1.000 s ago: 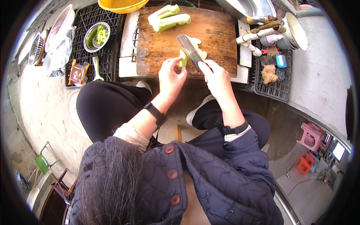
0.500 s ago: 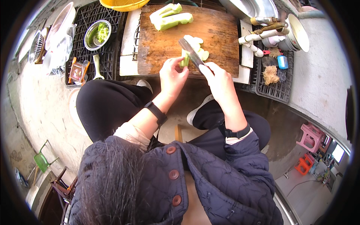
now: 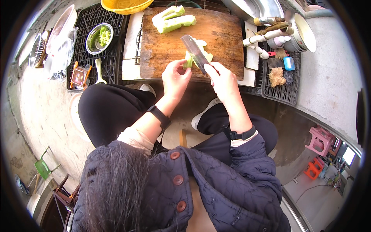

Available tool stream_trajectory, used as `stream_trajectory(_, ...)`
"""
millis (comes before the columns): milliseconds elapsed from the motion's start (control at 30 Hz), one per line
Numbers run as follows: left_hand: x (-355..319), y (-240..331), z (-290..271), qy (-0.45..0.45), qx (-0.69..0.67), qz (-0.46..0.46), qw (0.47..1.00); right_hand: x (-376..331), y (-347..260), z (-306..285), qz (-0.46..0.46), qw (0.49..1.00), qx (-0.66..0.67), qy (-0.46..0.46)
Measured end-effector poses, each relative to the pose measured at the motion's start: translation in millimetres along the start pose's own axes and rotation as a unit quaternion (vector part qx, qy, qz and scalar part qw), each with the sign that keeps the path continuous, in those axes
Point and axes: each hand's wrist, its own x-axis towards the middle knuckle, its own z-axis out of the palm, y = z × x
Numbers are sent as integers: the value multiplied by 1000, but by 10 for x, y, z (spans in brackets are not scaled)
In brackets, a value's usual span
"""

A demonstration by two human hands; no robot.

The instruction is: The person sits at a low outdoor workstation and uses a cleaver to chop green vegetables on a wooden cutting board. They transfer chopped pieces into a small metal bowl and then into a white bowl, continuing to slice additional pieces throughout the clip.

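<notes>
My right hand [image 3: 225, 80] is wrapped round the handle of a kitchen knife [image 3: 196, 54], its wide blade tilted up and to the left over a wooden cutting board [image 3: 162, 46]. Close to the blade, the fingertips of my left hand [image 3: 175, 78] pinch a short piece of pale green vegetable stem [image 3: 188, 61] near the board's front edge. Cut whitish-green slices [image 3: 207, 56] lie just right of the blade, partly hidden behind it. Thick peeled green stems [image 3: 177, 24] rest together at the board's far left.
A steel bowl [image 3: 90, 43] of chopped greens stands on a black crate [image 3: 83, 21] at the left, with a peeler-like pale-handled tool [image 3: 99, 71] nearer. Behind are a yellow basket [image 3: 125, 7] and a large metal basin [image 3: 266, 8]. A scouring pad [image 3: 277, 77] lies right.
The knife blade has turned so that more of its flat side shows, still beside the stem piece. Both hands stay almost in place; the whole view has shifted slightly.
</notes>
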Motion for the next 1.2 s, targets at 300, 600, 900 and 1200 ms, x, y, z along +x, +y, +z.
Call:
stream_trajectory(300,-1,15,8,2,-4,-2,1000,-14,-37,2,-5,999,-35,-13)
stream_trajectory(600,7,-10,10,-2,2,-2,1000,5,-98,109,-10,999,-51,-6)
stream_trajectory(900,-11,-27,-17,2,17,4,1000,62,42,287,-57,997,-50,26)
stream_trajectory(1200,52,-30,9,22,-9,14,1000,224,88,113,41,999,14,-8)
